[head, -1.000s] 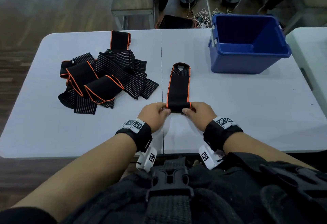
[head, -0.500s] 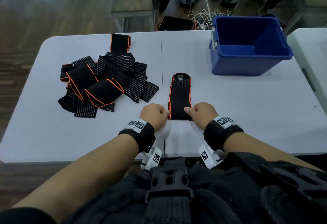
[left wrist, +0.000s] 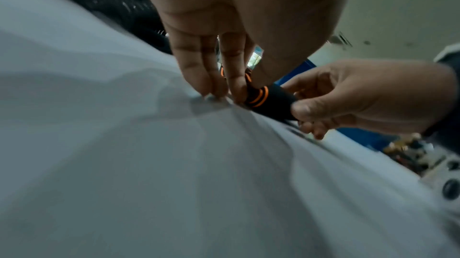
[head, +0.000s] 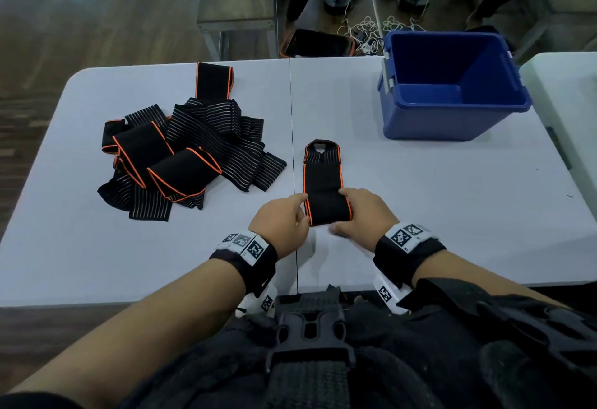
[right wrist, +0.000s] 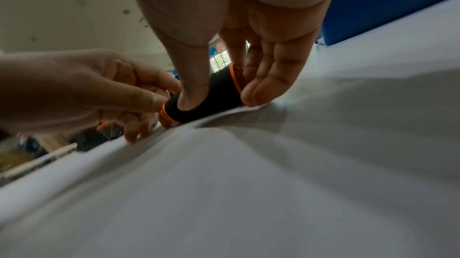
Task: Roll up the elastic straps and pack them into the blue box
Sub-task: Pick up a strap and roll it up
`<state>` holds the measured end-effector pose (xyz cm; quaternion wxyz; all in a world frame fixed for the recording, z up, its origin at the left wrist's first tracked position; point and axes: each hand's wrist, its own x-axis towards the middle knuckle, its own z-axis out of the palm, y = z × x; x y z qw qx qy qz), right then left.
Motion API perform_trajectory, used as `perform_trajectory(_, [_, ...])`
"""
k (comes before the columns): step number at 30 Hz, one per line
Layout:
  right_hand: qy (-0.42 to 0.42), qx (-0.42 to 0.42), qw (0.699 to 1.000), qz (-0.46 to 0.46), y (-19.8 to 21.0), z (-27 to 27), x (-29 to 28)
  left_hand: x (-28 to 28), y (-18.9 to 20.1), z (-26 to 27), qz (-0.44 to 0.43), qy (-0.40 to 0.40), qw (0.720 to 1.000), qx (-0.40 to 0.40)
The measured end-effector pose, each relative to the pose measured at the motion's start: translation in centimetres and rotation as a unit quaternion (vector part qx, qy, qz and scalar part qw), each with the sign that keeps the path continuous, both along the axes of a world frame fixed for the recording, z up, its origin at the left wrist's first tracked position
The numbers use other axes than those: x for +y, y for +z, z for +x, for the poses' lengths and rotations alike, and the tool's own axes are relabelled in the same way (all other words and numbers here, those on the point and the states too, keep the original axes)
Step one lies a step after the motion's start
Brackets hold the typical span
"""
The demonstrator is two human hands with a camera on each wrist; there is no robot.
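At frame centre, the left hand (head: 284, 221) and right hand (head: 361, 211) pinch the black orange-edged elastic strap's (head: 323, 179) rolled near end, its unrolled length running straight up-frame from the fingers.

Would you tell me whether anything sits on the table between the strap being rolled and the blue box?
Nothing visible does. Only bare table lies between the strap and the blue box; the strap pile sits off to the left.
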<state>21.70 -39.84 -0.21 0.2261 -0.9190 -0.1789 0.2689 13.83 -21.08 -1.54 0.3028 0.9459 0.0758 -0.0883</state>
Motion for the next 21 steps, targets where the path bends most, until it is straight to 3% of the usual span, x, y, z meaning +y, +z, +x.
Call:
perform_trajectory(5, [0.007,0.006,1.000,-0.018,-0.1,1.0,-0.2,1.4,-0.3,0.5,0.035,-0.058,0.998,0.013])
perform_trajectory(11, [-0.059,0.020,0.998,0.032,0.3,2.0,0.1,0.6,0.3,1.8,-0.059,0.069,0.996,0.024])
perform_trajectory(17, [-0.077,0.008,0.997,-0.023,0.3,2.5,0.9,-0.4,0.4,3.2,-0.033,0.104,0.990,0.086])
perform_trajectory(21, [-0.147,0.012,0.989,0.030,0.2,2.6,1.0,-0.3,0.7,3.9,-0.026,0.139,0.988,0.062])
